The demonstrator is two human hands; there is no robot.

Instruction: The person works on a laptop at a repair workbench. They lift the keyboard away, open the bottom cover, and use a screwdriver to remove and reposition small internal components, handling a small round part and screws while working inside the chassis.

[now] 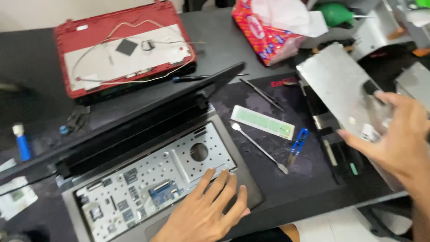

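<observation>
Stripping a laptop, by the look of it: the gutted laptop base (pixel 148 188) lies on the dark table (pixel 36 62), keyboard already off, perforated metal deck and small boards exposed, lid hinged partway up behind it. Everything below is placed relative to that base. Far behind it, a red lid shell (pixel 121 49) lies face up with loose thin wires across its white inner panel. Behind and to the right, a red printed tissue pack (pixel 264 31). To the right, the right hand (pixel 394 139) grips a flat grey metal plate (pixel 336 85), fingers curled round its near edge, plate tilted and held just above the table. The left hand (pixel 206 210) rests flat on the base's front right corner, fingers spread, gripping nothing, apparently steadying it. Just right of the base: a pale green strip (pixel 263 122), a metal spudger (pixel 259 148), blue snips (pixel 298 144), and tweezers (pixel 262 93) further back. My read: mid-teardown, plate being handled. Next move needs a free spot on the right, as tools crowd that side.
</observation>
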